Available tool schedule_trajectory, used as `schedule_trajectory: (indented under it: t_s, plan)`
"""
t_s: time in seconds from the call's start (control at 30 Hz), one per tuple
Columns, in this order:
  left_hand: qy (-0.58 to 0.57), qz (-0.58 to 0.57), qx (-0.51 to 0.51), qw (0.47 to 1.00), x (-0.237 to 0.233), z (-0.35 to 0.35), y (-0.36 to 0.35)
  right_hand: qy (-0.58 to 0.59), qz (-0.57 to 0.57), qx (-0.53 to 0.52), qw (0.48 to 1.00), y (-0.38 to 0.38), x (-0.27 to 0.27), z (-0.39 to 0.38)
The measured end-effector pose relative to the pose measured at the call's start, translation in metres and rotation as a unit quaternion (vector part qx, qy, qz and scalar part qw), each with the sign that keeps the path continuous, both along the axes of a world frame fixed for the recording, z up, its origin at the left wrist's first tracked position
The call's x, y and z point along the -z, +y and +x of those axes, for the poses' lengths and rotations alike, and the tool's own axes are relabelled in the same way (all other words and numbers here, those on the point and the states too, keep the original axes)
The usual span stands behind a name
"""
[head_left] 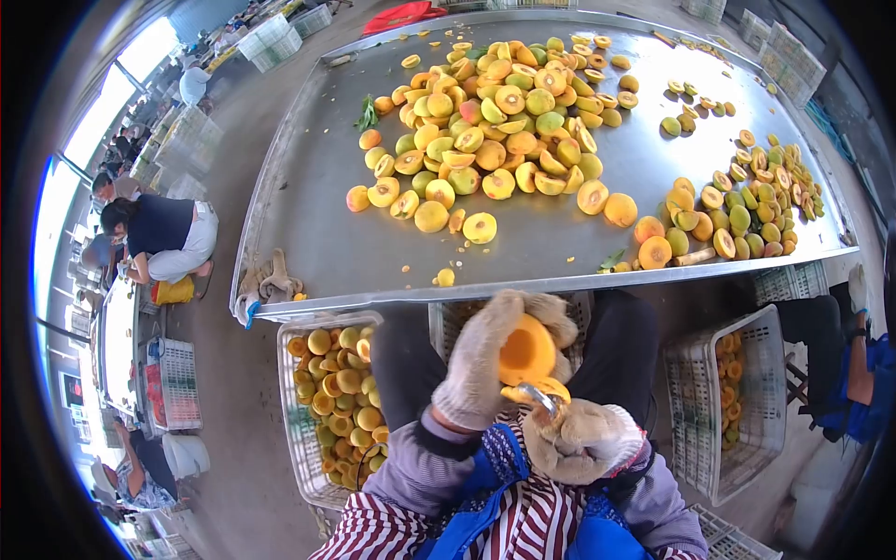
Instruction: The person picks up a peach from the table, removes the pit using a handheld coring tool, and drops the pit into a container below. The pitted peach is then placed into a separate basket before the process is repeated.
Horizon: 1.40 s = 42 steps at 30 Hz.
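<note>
Right hand (583,439) seemingly below table edge (560,278)

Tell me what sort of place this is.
Probably a fruit-processing shed: a metal table heaped with halved fruit, plastic crates of fruit below it, and the left hand gripping a fruit half while the right hand works a metal tool.

**Wearer, viewed from above.** Left grip (478,364) and right grip (583,441): thick, fuzzy knitted work gloves, beige-grey. Sleeves (411,471): lilac-grey with blue patterned cuffs. Torso, 6 o'clock: red-and-white striped top (537,523) under blue apron straps (464,534). Legs, toward 12 o'clock: dark trousers (403,359).
</note>
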<state>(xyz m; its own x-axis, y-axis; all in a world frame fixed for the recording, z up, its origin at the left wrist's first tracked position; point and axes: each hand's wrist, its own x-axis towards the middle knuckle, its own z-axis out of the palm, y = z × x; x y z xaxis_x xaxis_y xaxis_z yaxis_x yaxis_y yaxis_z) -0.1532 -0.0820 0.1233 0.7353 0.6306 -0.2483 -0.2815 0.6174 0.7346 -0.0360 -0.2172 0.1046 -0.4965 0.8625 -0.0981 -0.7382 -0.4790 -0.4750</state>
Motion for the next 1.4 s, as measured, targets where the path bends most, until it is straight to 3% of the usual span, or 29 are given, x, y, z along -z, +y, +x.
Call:
schedule_trajectory:
  t_s: [0.07,0.13,0.2,0.23,0.27,0.3,0.33,0.4,0.47,0.5,0.57,0.63,0.73,0.77,0.83,0.87,0.9,0.93,0.97,1.0,1.03,1.1,1.13,1.17,1.2,1.4]
  plan:
    - [0.091,0.140,-0.088,0.982,0.000,-0.024,0.017,0.007,-0.045,-0.017,0.999,-0.001,0.000,0.009]
    - [0.197,0.317,-0.175,0.911,0.028,-0.073,0.052,-0.224,-0.091,0.036,0.970,0.002,-0.008,0.016]
    - [0.402,0.381,-0.193,0.810,0.052,-0.125,0.087,-0.265,-0.075,0.075,0.958,0.007,0.002,0.017]
    - [0.403,0.383,-0.191,0.808,0.048,-0.129,0.091,-0.307,-0.114,0.076,0.942,0.011,0.006,0.018]
    - [0.530,0.606,-0.139,0.577,0.044,-0.132,0.092,-0.349,-0.154,0.074,0.922,0.013,0.008,0.018]
    - [0.590,0.756,-0.073,0.276,0.041,-0.131,0.096,-0.364,-0.171,0.079,0.912,0.020,0.007,0.015]
    - [0.589,0.756,-0.073,0.275,0.044,-0.119,0.104,-0.413,-0.173,0.073,0.891,0.023,0.016,0.014]
    - [0.401,0.613,-0.110,0.672,0.053,-0.073,0.119,-0.588,-0.037,0.105,0.801,0.028,0.029,0.009]
    - [0.428,0.552,-0.064,0.713,0.052,-0.020,0.132,-0.628,-0.022,0.100,0.772,0.030,0.032,0.008]
    - [0.482,0.537,-0.043,0.691,0.057,0.006,0.144,-0.665,-0.005,0.098,0.741,0.031,0.033,0.009]
    - [0.530,0.524,-0.020,0.666,0.092,0.042,0.166,-0.667,-0.036,0.091,0.738,0.034,0.027,0.011]
    - [0.584,0.545,0.002,0.602,0.125,0.067,0.175,-0.669,-0.072,0.086,0.735,0.034,0.023,0.013]
    - [0.537,0.593,0.093,0.592,0.126,0.081,0.163,-0.651,-0.112,0.086,0.746,0.033,0.022,0.015]
    - [0.531,0.553,0.137,0.627,0.116,0.082,0.158,-0.659,-0.106,0.094,0.738,0.032,0.023,0.015]
    - [0.317,0.386,0.119,0.858,0.108,0.070,0.153,-0.692,-0.068,0.131,0.707,0.032,0.034,0.016]
    - [0.208,0.287,0.129,0.926,0.098,0.060,0.141,-0.691,-0.073,0.132,0.707,0.032,0.036,0.017]
    - [0.098,0.178,0.134,0.970,0.063,0.050,0.120,-0.726,-0.048,0.143,0.671,0.034,0.038,0.018]
    - [-0.005,0.213,0.134,0.968,0.053,0.040,0.103,-0.758,-0.022,0.151,0.634,0.034,0.039,0.017]
    - [0.039,0.400,0.155,0.902,0.048,0.031,0.096,-0.770,0.029,0.207,0.603,0.036,0.041,0.015]
    - [0.082,0.571,0.169,0.799,0.045,0.023,0.093,-0.769,0.032,0.204,0.605,0.039,0.037,0.014]
    - [0.086,0.569,0.166,0.800,0.047,0.018,0.091,-0.765,0.038,0.220,0.604,0.039,0.030,0.013]
    - [0.265,0.460,-0.003,0.847,0.049,0.009,0.089,-0.748,0.038,0.238,0.619,0.037,0.017,0.010]
    - [0.266,0.462,-0.008,0.846,0.046,0.006,0.085,-0.748,0.044,0.238,0.618,0.037,0.012,0.010]
    - [0.154,0.276,-0.007,0.949,0.040,0.001,0.077,-0.710,0.025,0.247,0.659,0.036,0.008,0.007]
    - [0.034,0.073,-0.006,0.997,0.034,-0.003,0.069,-0.671,0.006,0.254,0.697,0.035,0.004,0.004]
    - [0.040,0.130,-0.027,0.990,0.027,0.000,0.039,-0.694,0.023,0.240,0.678,0.035,-0.015,-0.007]
